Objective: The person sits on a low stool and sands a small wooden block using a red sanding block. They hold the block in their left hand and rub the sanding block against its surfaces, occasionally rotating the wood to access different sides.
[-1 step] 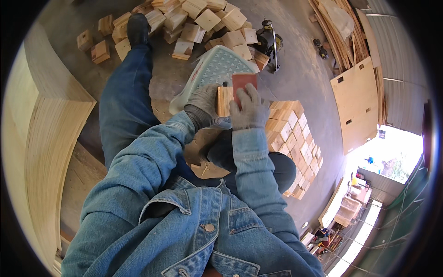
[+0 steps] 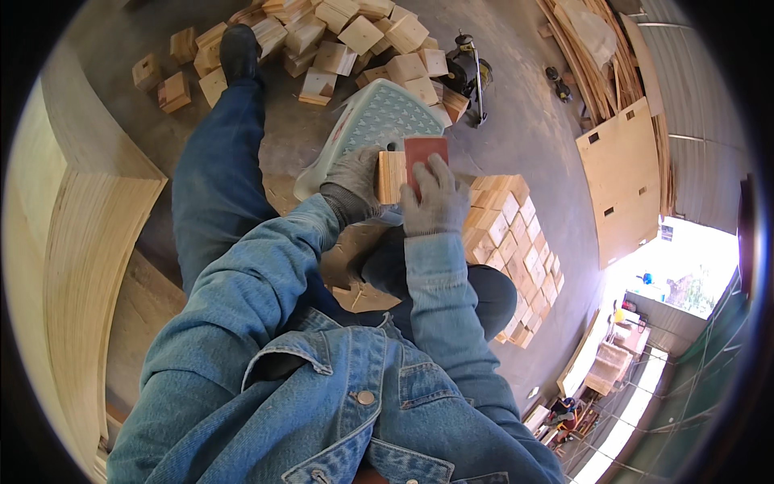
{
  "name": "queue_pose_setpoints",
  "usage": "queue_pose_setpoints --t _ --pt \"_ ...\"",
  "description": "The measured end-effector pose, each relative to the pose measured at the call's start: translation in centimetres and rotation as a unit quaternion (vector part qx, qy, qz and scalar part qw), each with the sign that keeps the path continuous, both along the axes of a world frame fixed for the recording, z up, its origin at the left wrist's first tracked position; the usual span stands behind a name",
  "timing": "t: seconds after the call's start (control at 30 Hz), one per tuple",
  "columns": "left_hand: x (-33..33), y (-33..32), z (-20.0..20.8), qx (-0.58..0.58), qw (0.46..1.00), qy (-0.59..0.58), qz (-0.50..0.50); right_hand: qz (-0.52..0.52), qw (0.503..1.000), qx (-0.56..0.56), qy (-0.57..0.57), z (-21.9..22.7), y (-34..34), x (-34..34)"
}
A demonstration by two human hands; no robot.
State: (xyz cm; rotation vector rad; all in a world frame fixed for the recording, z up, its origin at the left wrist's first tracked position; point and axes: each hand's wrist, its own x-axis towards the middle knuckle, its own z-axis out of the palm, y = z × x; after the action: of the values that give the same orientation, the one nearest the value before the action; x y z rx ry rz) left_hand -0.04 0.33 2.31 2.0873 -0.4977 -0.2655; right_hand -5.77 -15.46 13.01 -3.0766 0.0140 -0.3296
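My left hand (image 2: pixel 353 181), in a grey knit glove, grips a pale wooden block (image 2: pixel 392 179) from its left side over the near part of a light green plastic stool (image 2: pixel 385 113). Against the block's right side, my right hand (image 2: pixel 438 203), gloved alike, presses a flat reddish-brown piece of sandpaper (image 2: pixel 425 150). Its fingers lie bent over the sheet, whose upper end sticks out beyond them. The block face under the sandpaper is hidden.
Loose wooden blocks (image 2: pixel 363 36) lie heaped beyond the stool, near my left foot (image 2: pixel 239 55). Stacked blocks (image 2: pixel 516 250) stand by my right knee. A black tool with a metal bar (image 2: pixel 481 81) sits right of the heap. Plywood sheets (image 2: pixel 101 234) rise at the left.
My right hand and the sandpaper have slid slightly toward me along the block. My left hand and the block stay nearly in place.
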Motion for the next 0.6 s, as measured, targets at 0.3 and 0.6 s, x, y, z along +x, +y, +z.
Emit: queue_pose_setpoints --t 0.3,0.6 --pt "0.0 -0.6 -1.3 -0.03 0.999 -0.04 0.014 0.015 0.999 0.033 -0.035 0.3 -0.7 -7.2" --pt "-0.1 0.0 -0.5 -0.01 1.0 -0.004 0.018 -0.005 1.0 -0.01 -0.009 -0.6 -0.1 1.6"
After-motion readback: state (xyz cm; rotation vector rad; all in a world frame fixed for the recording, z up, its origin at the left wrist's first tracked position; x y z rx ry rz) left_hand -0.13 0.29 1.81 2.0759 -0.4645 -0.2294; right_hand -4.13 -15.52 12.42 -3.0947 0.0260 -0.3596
